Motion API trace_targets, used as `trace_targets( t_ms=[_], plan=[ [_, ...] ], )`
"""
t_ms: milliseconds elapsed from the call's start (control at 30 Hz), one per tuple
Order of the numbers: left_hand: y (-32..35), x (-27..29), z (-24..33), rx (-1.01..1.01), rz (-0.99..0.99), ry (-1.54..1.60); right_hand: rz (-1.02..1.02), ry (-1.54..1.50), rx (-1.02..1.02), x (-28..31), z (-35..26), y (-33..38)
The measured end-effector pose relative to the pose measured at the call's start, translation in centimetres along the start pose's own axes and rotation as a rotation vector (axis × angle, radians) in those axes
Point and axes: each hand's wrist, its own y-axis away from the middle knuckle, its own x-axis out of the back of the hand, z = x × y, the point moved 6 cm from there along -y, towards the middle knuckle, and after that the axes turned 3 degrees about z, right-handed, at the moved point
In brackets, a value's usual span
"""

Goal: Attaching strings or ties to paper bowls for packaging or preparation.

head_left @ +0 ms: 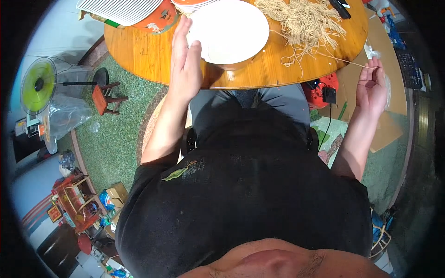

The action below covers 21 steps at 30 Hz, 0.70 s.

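1. Your right hand [371,88] pinches one thin pale noodle strand [345,61] beyond the round wooden table's [153,58] right edge.
2. Your left hand [184,60], fingers flat and open, touches the white round bowl [229,32] at the near edge.
3. The strand leads to the pale noodle pile [303,21].

Left hand [184,62] raised edge-on, fingers straight and pressed together, thumb tucked along the palm, forearm running up from the lower left. Right hand [372,84] out to the side, palm turned inward, fingertips pinched loosely together, forearm bare and angled upward.
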Motion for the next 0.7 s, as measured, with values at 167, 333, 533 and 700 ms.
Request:
trace_targets(
  t_ms=[167, 333, 533, 700],
  plan=[
    [-1.6, 1.3, 0.9, -0.317, -0.337, -0.183, -0.074, 0.131, 0.084, -0.8, -0.4, 1.0],
    [-3.1, 3.3, 2.6, -0.386, -0.528, -0.216, -0.205, 0.404, 0.251, -1.4, -2.1, 1.9],
    [-1.1, 1.8, 4.1, -0.501, -0.668, -0.570, -0.229, 1.428, 0.901, -1.5, -3.2, 3.4],
    [-1.7, 2.8, 4.4, -0.604, -0.463, -0.635, -0.153, 1.737, 0.942, -1.3, -5.2, 2.1]
  ],
)
